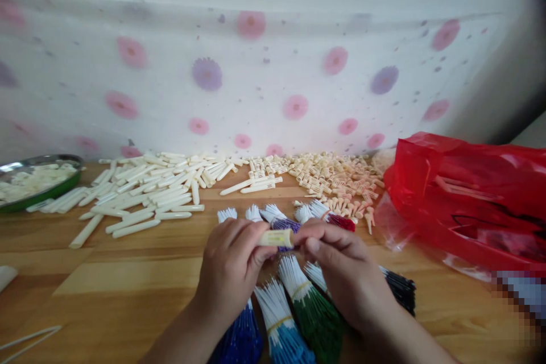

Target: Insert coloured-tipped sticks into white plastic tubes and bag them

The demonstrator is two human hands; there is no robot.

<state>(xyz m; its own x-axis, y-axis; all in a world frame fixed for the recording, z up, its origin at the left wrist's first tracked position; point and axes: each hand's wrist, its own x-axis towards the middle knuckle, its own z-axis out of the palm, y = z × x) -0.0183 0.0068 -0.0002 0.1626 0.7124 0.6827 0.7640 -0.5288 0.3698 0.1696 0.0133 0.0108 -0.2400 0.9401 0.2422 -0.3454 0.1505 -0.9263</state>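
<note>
My left hand [232, 264] and my right hand [341, 267] meet over the middle of the wooden table [111, 278], fingers pinched from both sides on one cream plastic tube [276, 238]. Beneath them lie bundles of thin refill sticks with white tips: blue [243, 335], light blue [281, 324], green [313, 310], black [398, 287], purple [281, 220] and red [336, 219]. Behind, a heap of cream tubes [145, 190] is spread out, with a pile of small cream caps [333, 179] to its right.
A green-rimmed metal tray [63, 185] with cream parts sits at the far left. A red plastic bag [464, 199] lies at the right. A flower-patterned cloth [256, 79] hangs behind the table. A white wire-like piece [29, 338] rests at the front left.
</note>
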